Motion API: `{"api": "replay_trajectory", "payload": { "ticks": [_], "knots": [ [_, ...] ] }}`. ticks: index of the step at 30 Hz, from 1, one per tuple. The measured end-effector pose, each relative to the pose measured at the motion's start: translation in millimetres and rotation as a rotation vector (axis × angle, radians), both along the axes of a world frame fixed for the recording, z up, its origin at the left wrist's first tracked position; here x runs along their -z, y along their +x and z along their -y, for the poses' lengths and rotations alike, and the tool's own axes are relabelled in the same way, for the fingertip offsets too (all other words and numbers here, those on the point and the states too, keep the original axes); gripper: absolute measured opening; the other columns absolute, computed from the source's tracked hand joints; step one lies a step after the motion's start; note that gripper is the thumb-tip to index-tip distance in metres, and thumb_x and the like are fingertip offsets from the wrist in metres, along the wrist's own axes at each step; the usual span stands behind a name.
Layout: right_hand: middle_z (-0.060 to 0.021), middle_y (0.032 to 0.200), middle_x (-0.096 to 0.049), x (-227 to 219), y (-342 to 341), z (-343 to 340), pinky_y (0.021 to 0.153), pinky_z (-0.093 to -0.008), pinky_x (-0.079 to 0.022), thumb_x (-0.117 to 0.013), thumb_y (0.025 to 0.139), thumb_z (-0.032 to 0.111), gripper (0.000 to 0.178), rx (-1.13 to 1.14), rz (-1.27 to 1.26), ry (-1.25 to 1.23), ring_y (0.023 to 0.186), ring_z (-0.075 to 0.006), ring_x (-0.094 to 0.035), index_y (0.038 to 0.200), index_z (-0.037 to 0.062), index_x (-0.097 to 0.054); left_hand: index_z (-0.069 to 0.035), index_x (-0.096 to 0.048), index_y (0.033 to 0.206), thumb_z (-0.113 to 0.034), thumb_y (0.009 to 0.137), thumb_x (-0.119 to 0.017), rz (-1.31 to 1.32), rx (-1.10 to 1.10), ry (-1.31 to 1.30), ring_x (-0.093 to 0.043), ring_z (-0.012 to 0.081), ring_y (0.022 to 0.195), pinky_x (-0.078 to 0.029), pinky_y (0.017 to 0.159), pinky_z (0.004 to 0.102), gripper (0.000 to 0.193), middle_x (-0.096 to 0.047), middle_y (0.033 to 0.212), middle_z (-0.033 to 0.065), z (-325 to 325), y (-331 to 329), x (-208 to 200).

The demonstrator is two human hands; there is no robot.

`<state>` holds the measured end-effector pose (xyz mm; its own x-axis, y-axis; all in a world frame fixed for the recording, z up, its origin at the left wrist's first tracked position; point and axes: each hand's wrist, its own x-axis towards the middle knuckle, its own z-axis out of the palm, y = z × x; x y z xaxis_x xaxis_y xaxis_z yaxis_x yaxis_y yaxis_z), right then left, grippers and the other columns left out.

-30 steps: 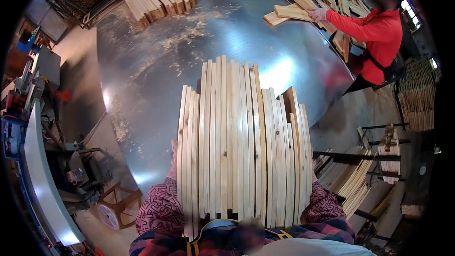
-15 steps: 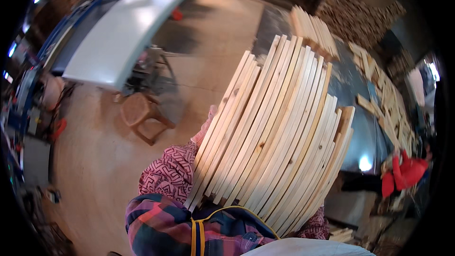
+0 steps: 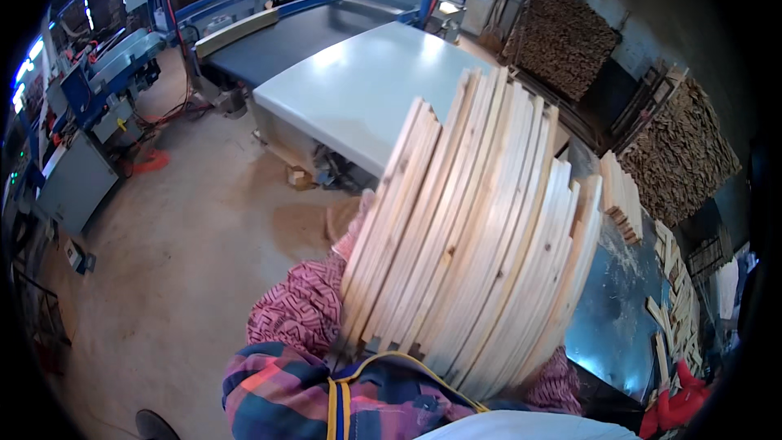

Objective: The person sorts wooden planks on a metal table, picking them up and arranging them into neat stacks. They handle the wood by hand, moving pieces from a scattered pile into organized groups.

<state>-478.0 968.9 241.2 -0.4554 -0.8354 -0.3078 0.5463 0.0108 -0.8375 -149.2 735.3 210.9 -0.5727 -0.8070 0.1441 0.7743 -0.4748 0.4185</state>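
A wide bundle of pale wooden slats (image 3: 456,244) stands in my arms, leaning against my front and fanning up and away from me. My left hand (image 3: 356,224), in a pinkish glove, grips the bundle's left side; its fingers partly show at the edge. A pink patterned sleeve cover (image 3: 295,305) runs down that forearm to a plaid sleeve. On the right, only another pink sleeve cover (image 3: 555,383) shows, low beside the bundle. My right hand is hidden behind the slats.
Ahead is a large pale sheet-topped table (image 3: 358,81) joined to a blue-framed conveyor machine (image 3: 301,33). To the right, a dark metal table (image 3: 615,310) bears a smaller slat stack (image 3: 621,200) and loose wood pieces (image 3: 680,301). A person in red (image 3: 680,403) is at lower right.
My view has turned left and lifted, bringing the pale table and conveyor in front of me. The slats stay in my arms. The stool is now mostly hidden behind them.
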Motion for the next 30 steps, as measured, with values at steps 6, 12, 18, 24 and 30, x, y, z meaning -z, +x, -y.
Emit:
{"api": "replay_trajectory", "payload": {
  "ticks": [6,12,18,24,30],
  "knots": [
    [-0.0191,0.136,-0.058,-7.3,-30.6,-1.5,0.089,-0.0384,-0.060,-0.045,0.100,0.064,0.077,-0.083,0.091,-0.030,0.115,-0.0294,-0.065,0.152,0.0063,-0.041,-0.008,-0.041,0.151,-0.042,0.098,-0.063,-0.045,-0.024,0.048,-0.059,0.0281,0.123,-0.053,0.100,0.0428,0.067,-0.054,0.143,0.0129,-25.0,-4.2,-23.7],
    [-0.0193,0.136,-0.058,-24.4,-20.9,8.5,0.089,-0.0382,-0.060,-0.043,0.100,0.064,0.077,-0.130,0.072,-0.102,0.115,-0.0298,-0.065,0.152,0.0066,-0.040,-0.011,-0.038,0.154,-0.048,0.100,-0.058,0.050,-0.061,-0.092,-0.055,0.0291,0.130,-0.051,0.105,0.0430,0.068,-0.050,0.149,0.0137,-7.0,-4.8,5.3],
    [-0.0196,0.137,-0.058,-43.5,-21.2,-4.6,0.089,-0.0381,-0.060,-0.042,0.101,0.064,0.077,-0.150,0.092,-0.164,0.115,-0.0301,-0.065,0.153,0.0069,-0.040,-0.011,-0.036,0.156,-0.038,0.099,-0.057,1.022,-0.408,-0.313,-0.056,0.0242,0.129,-0.047,0.104,0.0333,0.067,-0.053,0.147,0.0110,23.4,-24.5,32.5],
    [-0.0161,0.144,-0.053,-36.2,-71.6,-29.2,0.103,-0.0418,-0.053,-0.046,0.101,0.062,0.074,-0.100,0.084,-0.040,0.126,-0.0275,-0.058,0.153,0.0093,-0.041,-0.022,-0.036,0.158,0.000,0.098,-0.049,0.686,-0.186,0.046,-0.065,0.0225,0.106,-0.052,0.088,0.0306,0.066,-0.061,0.128,0.0107,15.3,-35.0,2.9],
    [-0.0155,0.135,-0.058,-18.2,-72.7,-15.6,0.098,-0.0380,-0.055,-0.047,0.101,0.060,0.071,-0.073,-0.125,-0.110,0.118,-0.0250,-0.061,0.150,0.0079,-0.044,-0.021,-0.031,0.160,0.001,0.091,-0.059,0.642,-0.125,-0.069,-0.057,0.0317,0.124,-0.047,0.103,0.0417,0.077,-0.056,0.141,0.0136,24.9,-31.8,7.4]
  ]
}}
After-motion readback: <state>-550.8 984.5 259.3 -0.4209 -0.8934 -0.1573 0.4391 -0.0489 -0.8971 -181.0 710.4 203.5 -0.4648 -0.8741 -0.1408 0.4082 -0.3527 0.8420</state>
